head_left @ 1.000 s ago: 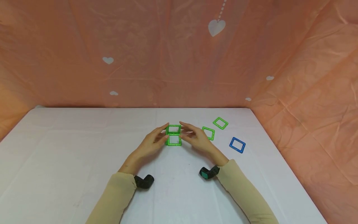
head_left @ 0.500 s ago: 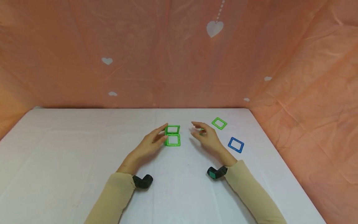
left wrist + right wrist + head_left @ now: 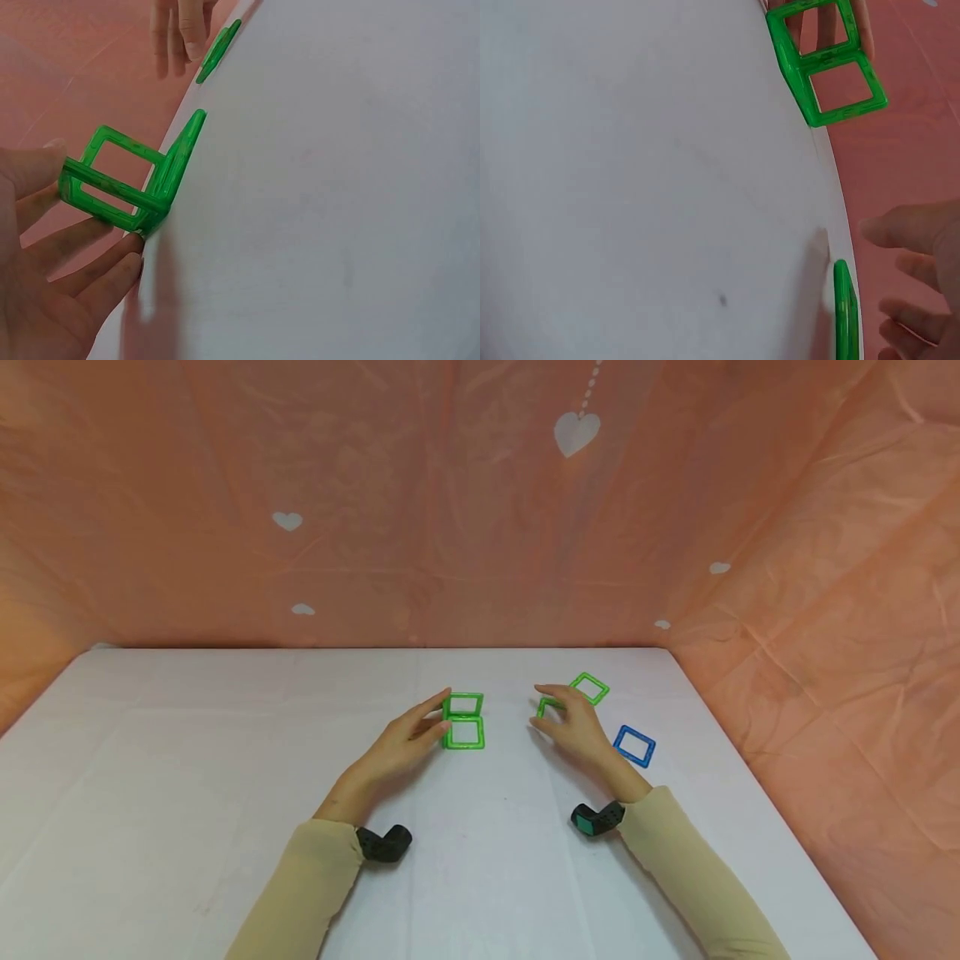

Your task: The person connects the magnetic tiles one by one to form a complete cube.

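Note:
Several green magnetic square frame tiles are joined into a small structure (image 3: 464, 718) on the white table, some flat and some upright. At its left side my left hand (image 3: 397, 747) pinches it, thumb on the near edge and fingers behind, as the left wrist view also shows on the green structure (image 3: 112, 184). To the right, my right hand (image 3: 581, 731) hovers with thumb and fingers apart over a loose green tile (image 3: 542, 707), partly hidden by the hand. In the right wrist view this green tile (image 3: 844, 315) lies flat beside the separated fingers.
Behind the right hand lies another green square tile (image 3: 603, 697), and a blue square tile (image 3: 651, 755) is to its right. A pink curtain (image 3: 420, 527) with white hearts stands along the table's back edge. Both wrists carry black devices (image 3: 386, 845).
My right hand has left the structure's right side and moved right, over the loose green tile. The left hand keeps its hold and the structure stays in place.

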The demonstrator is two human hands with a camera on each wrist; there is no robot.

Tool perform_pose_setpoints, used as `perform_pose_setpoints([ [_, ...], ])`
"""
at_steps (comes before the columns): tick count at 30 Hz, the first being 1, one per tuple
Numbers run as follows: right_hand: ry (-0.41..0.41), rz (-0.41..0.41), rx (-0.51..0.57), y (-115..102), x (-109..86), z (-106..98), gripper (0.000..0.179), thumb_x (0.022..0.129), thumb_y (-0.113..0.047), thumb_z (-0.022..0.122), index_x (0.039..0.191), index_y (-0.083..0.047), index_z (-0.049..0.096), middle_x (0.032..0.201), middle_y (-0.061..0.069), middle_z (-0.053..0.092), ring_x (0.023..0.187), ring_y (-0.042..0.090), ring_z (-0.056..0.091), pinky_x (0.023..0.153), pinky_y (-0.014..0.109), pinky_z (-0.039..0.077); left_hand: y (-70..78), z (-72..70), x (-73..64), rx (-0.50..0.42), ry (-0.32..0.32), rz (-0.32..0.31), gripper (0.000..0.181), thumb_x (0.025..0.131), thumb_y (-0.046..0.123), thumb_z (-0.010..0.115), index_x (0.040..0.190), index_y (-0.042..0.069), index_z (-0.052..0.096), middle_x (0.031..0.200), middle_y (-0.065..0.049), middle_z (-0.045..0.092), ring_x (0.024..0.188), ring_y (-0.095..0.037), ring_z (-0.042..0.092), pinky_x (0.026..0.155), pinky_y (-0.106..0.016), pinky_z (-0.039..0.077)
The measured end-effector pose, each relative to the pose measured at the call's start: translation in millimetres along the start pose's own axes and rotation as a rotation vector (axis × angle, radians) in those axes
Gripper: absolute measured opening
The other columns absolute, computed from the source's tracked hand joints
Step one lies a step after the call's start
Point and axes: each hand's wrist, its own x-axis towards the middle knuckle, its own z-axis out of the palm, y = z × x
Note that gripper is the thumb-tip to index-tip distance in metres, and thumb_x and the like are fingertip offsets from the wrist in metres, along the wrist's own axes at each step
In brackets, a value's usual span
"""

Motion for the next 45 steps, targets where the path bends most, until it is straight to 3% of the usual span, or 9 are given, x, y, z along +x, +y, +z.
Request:
perform_pose_setpoints([
  [6,-0.055,0.056,-0.067,5.1,-0.3,-4.5,0.056,0.083,-0.016,0.073,0.133,0.002,0.053,0.134,0.024,0.053,0.128,0.042,0.043,0.108,0.059,0.028,-0.2,0.4,-0.2,0.01,0.002,-0.013,0.055,0.1,0.018,0.052,0.15,0.008,0.031,0.143,-0.025,0.044,0.125,-0.04,0.052,0.105,-0.05,0.039],
  [13,-0.096,0.112,-0.127,7.3,0.5,-5.0,0.054,0.084,-0.021,0.073,0.129,0.004,0.056,0.129,0.027,0.053,0.124,0.044,0.044,0.105,0.06,0.032,-0.6,0.4,1.0,0.027,-0.008,-0.018,0.055,0.101,0.02,0.051,0.15,0.009,0.031,0.143,-0.025,0.044,0.125,-0.039,0.051,0.106,-0.051,0.038],
  [21,-0.078,0.044,-0.134,4.3,3.7,-1.2,0.052,0.08,-0.022,0.076,0.122,0.005,0.062,0.113,0.023,0.06,0.107,0.036,0.054,0.094,0.05,0.042,-1.3,0.3,-0.6,0.024,-0.01,-0.021,0.055,0.101,0.021,0.05,0.151,0.009,0.03,0.144,-0.025,0.043,0.126,-0.04,0.05,0.107,-0.052,0.036],
  [30,-0.075,0.044,0.076,-7.4,6.3,0.5,0.054,0.083,-0.023,0.074,0.13,-0.001,0.058,0.118,0.018,0.059,0.107,0.031,0.055,0.092,0.048,0.047,-0.9,1.4,1.1,0.007,-0.006,-0.025,0.056,0.1,0.019,0.051,0.151,0.011,0.029,0.144,-0.025,0.043,0.126,-0.039,0.05,0.106,-0.052,0.037],
  [36,-0.091,0.034,0.261,-11.7,8.9,5.3,0.054,0.085,-0.016,0.072,0.134,-0.001,0.054,0.124,0.021,0.055,0.117,0.034,0.054,0.1,0.05,0.045,-0.2,0.6,1.0,-0.005,-0.004,-0.031,0.056,0.1,0.019,0.051,0.151,0.012,0.03,0.144,-0.024,0.044,0.126,-0.038,0.05,0.106,-0.051,0.038],
  [45,-0.127,0.04,0.417,-27.5,6.0,5.2,0.054,0.086,-0.003,0.068,0.135,0.008,0.048,0.13,0.029,0.051,0.121,0.043,0.051,0.103,0.051,0.042,-0.3,0.6,0.9,-0.007,-0.015,-0.028,0.056,0.1,0.02,0.051,0.151,0.013,0.03,0.146,-0.022,0.042,0.127,-0.038,0.05,0.106,-0.051,0.039],
])
